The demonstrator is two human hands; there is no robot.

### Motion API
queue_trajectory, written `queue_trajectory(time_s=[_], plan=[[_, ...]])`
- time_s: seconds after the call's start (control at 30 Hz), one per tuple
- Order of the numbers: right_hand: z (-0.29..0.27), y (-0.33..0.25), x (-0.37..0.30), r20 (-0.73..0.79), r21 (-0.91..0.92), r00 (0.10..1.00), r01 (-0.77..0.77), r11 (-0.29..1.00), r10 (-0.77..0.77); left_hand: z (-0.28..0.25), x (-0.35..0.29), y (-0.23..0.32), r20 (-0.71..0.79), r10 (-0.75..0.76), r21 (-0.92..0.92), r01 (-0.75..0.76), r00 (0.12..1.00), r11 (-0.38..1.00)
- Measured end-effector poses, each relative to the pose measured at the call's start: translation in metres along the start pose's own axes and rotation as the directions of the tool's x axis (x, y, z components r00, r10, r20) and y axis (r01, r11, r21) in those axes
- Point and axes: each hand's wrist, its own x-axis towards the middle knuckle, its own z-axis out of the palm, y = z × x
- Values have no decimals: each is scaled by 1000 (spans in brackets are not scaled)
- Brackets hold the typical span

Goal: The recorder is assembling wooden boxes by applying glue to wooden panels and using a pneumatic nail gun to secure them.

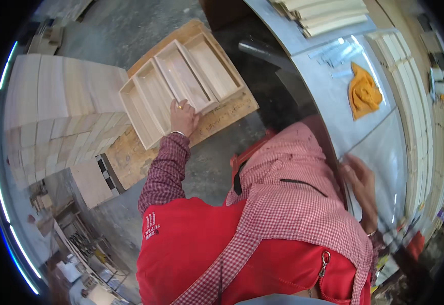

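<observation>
My left hand (184,118), with a ring on one finger, is closed over the near edge of a pale wooden divided tray (149,133). Its fingertips reach inside the rim. The tray has long narrow compartments, and a similar wooden tray (221,95) lies directly beside it on the right. Both rest on a worn wooden board (237,109). At the right, my right hand (359,180) lies at the edge of the grey-topped table (379,147), its fingers stretched and holding nothing I can see. An orange cloth (364,92) is crumpled on that table.
A tall stack of wooden boxes or boards (64,101) stands left of the trays. Clear plastic pieces (336,53) and wooden strips (328,15) lie on the table, with a long row of stacked wood (410,117) along its far side. A red stool (250,152) is beside my legs.
</observation>
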Motion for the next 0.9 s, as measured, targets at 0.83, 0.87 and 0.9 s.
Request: queue_trajectory(time_s=[0.83, 0.87, 0.9], plan=[[-88, 58, -61, -343, 287, 939, 105, 952, 0, -64, 79, 36, -251, 98, -266, -165, 963, 950], [-100, 68, -68, -399, 366, 917, 131, 921, 28, -85, 96, 57, -284, 57, -325, -152, 957, 933], [-112, 80, -77, -441, 452, 895, 158, 878, 66, -112, 110, 82, -306, 20, -376, -141, 952, 916]])
